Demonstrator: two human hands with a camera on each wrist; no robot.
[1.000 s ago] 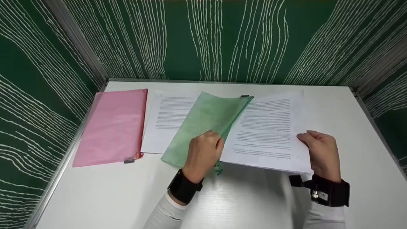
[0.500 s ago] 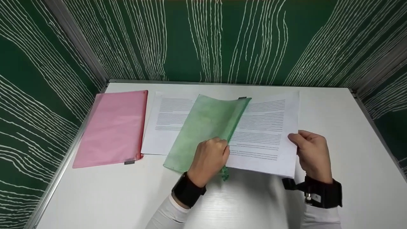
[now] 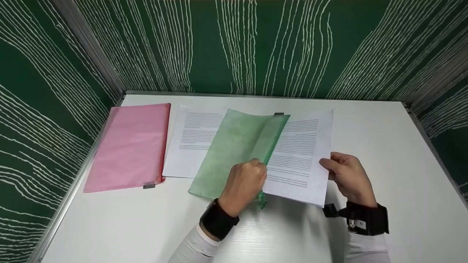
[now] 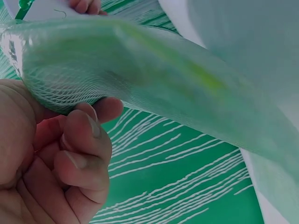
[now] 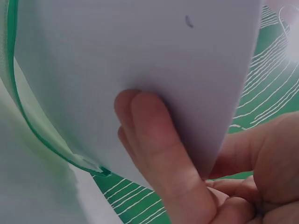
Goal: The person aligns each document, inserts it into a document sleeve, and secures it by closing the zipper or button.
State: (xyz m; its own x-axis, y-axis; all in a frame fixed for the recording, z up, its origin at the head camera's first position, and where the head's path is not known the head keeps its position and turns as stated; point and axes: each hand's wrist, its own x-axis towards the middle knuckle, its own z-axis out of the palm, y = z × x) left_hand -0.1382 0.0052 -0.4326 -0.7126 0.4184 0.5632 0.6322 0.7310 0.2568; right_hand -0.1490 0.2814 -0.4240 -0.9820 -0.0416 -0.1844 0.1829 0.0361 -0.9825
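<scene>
My left hand [image 3: 245, 184] grips the near part of the opening edge of a translucent green zipper pouch [image 3: 234, 142]. In the left wrist view its fingers [image 4: 88, 135] curl under the pouch's mesh-patterned film [image 4: 74, 79]. At the right, my right hand [image 3: 349, 175] pinches the right edge of a printed paper stack [image 3: 292, 157]. The left part of that stack lies inside the pouch. The right wrist view has the fingers [image 5: 156, 126] flat along one face of the paper [image 5: 117, 51], with the thumb on the other side. The pouch's green edge [image 5: 28, 121] curves beside the paper.
A pink zipper pouch [image 3: 128, 146] with a red edge lies at the left of the white table [image 3: 109, 223]. Another printed sheet [image 3: 182, 157] lies between the two pouches, partly under the green one. Green panels [image 3: 204, 47] with white lines stand behind and at the sides.
My right hand has moved left, and the paper stack has slid further into the green pouch. My left hand has shifted slightly right and toward me with the pouch's edge.
</scene>
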